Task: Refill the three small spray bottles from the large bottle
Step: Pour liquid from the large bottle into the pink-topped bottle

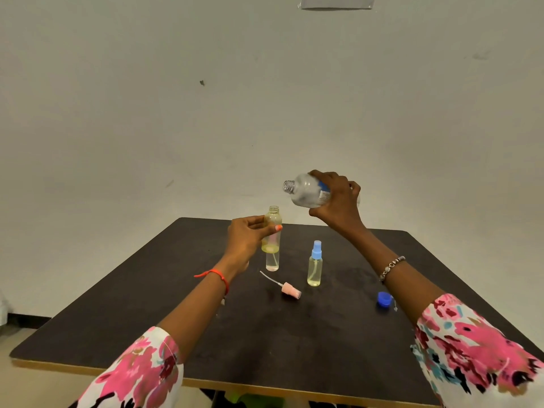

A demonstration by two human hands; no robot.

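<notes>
Early stage, judging by levels: no liquid is being poured yet. An uncapped small spray bottle is being gripped by the left hand above the table. The tilted large bottle is being clutched by the right hand. The pink sprayer head is lying loose, the blue-topped spray bottle is being left standing, and a third bottle is being half hidden.

Single head camera, facing forward-down, close above table

- A dark table with a pale wooden edge.
- An off-white wall behind the table.
- A grey sheet high on the wall, above the table's far edge.
- A small dark mark on the wall, above the table's far left corner.
- Something green under the table's near edge.
</notes>
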